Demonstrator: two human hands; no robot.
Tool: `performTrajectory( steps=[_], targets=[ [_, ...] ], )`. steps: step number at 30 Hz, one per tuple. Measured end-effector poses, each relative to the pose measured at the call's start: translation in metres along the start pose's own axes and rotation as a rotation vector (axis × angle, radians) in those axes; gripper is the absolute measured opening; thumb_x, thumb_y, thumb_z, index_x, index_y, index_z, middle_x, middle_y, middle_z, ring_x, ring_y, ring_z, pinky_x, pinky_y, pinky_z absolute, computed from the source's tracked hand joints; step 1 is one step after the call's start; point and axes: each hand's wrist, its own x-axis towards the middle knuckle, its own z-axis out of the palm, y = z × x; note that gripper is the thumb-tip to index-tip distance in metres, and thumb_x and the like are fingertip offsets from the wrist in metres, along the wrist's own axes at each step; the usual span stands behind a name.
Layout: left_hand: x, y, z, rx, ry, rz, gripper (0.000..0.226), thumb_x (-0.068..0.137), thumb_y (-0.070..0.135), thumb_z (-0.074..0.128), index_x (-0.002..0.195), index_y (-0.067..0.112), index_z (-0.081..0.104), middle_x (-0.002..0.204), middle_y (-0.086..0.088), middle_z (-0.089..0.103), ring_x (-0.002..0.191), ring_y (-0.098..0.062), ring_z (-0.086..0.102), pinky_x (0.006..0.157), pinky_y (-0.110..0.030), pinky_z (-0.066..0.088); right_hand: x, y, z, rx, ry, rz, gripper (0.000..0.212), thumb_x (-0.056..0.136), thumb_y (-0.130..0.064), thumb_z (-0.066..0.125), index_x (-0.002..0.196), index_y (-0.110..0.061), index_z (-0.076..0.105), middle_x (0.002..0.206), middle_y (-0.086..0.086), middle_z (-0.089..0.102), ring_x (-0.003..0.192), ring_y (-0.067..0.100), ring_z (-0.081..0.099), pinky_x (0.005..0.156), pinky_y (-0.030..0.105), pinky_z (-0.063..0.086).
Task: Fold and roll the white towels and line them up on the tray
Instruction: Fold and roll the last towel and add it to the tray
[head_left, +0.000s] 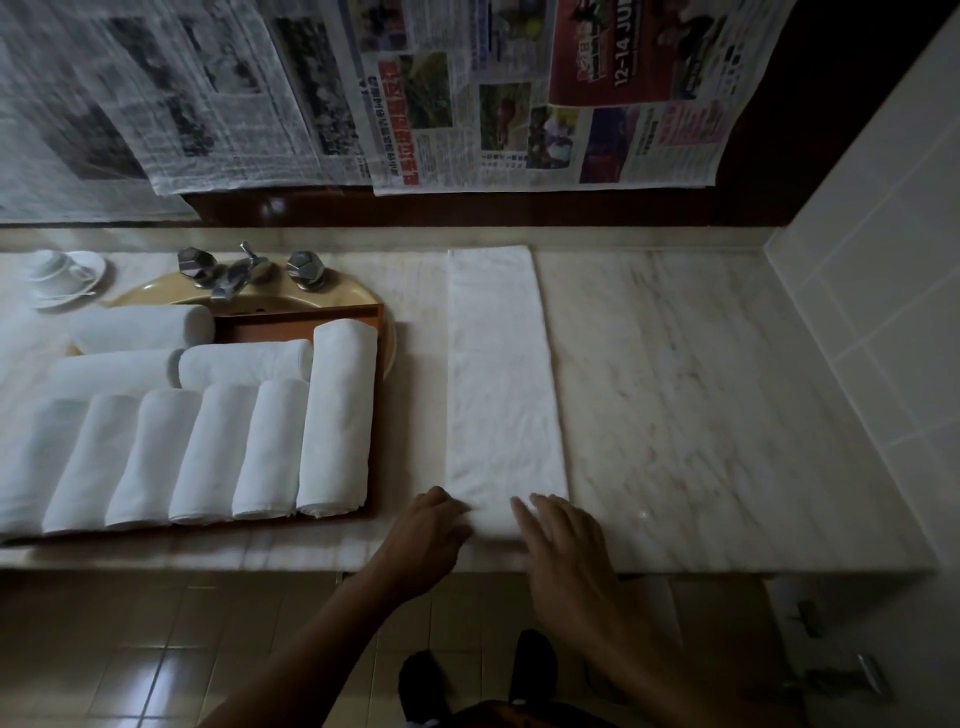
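Note:
A white towel (501, 374), folded into a long narrow strip, lies flat on the marble counter and runs from the back wall to the front edge. My left hand (426, 535) curls over its near left corner and grips it. My right hand (558, 540) rests on the near right end with the fingers spread. To the left, an orange-brown tray (375, 317) over the sink holds several rolled white towels (337, 415): one row side by side at the front, others lying crosswise behind.
A yellow sink with chrome taps (244, 273) sits behind the tray. A white cup on a saucer (60, 273) stands at the far left. Newspaper sheets (467, 104) hang on the wall. Bare marble counter (701, 389) stretches right to a tiled wall.

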Motion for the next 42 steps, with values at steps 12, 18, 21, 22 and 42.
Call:
performTrajectory(
  steps=[12, 18, 21, 22, 42],
  targets=[
    [-0.032, 0.023, 0.06, 0.529, 0.087, 0.124, 0.112, 0.058, 0.012, 0.068, 0.162, 0.009, 0.025, 0.17, -0.015, 0.02, 0.157, -0.033, 0.015, 0.12, -0.053, 0.014, -0.01, -0.011, 0.019, -0.129, 0.003, -0.011, 0.096, 0.062, -0.008, 0.069, 0.155, -0.014, 0.044, 0.162, 0.015, 0.038, 0.148, 0.04, 0.035, 0.112, 0.058, 0.021],
    [-0.007, 0.01, 0.041, 0.526, 0.048, 0.145, 0.099, 0.074, 0.006, 0.063, 0.164, 0.013, 0.022, 0.17, -0.01, 0.021, 0.157, -0.03, 0.019, 0.126, -0.052, 0.023, 0.017, -0.003, 0.014, -0.139, -0.044, 0.01, 0.073, 0.084, -0.021, 0.056, 0.155, -0.014, 0.044, 0.16, 0.014, 0.042, 0.147, 0.039, 0.039, 0.115, 0.06, 0.026],
    [0.005, 0.002, 0.027, 0.419, 0.015, 0.122, 0.098, 0.078, 0.006, 0.072, 0.161, 0.018, 0.022, 0.159, -0.007, 0.041, 0.145, -0.028, 0.043, 0.109, -0.046, 0.049, 0.029, -0.001, 0.004, -0.128, -0.123, 0.029, 0.083, 0.073, -0.024, 0.079, 0.15, -0.013, 0.05, 0.147, 0.012, 0.057, 0.134, 0.036, 0.055, 0.108, 0.06, 0.045],
    [0.006, 0.002, 0.022, 0.396, 0.005, 0.123, 0.093, 0.083, 0.007, 0.07, 0.161, 0.018, 0.02, 0.157, -0.006, 0.043, 0.141, -0.028, 0.046, 0.105, -0.043, 0.052, 0.031, 0.0, 0.0, -0.134, -0.141, 0.017, 0.085, 0.069, -0.024, 0.083, 0.148, -0.013, 0.053, 0.14, 0.011, 0.061, 0.126, 0.034, 0.061, 0.103, 0.058, 0.049],
    [-0.005, 0.002, 0.001, 0.076, -0.022, -0.002, 0.043, 0.1, 0.044, 0.05, 0.138, 0.026, 0.057, 0.128, 0.004, 0.048, 0.114, -0.016, 0.049, 0.097, -0.037, 0.047, 0.001, 0.014, 0.002, 0.012, 0.067, -0.109, 0.049, 0.087, -0.011, 0.063, 0.137, -0.015, 0.063, 0.138, 0.005, 0.061, 0.124, 0.031, 0.058, 0.106, 0.044, 0.047]
  ],
)
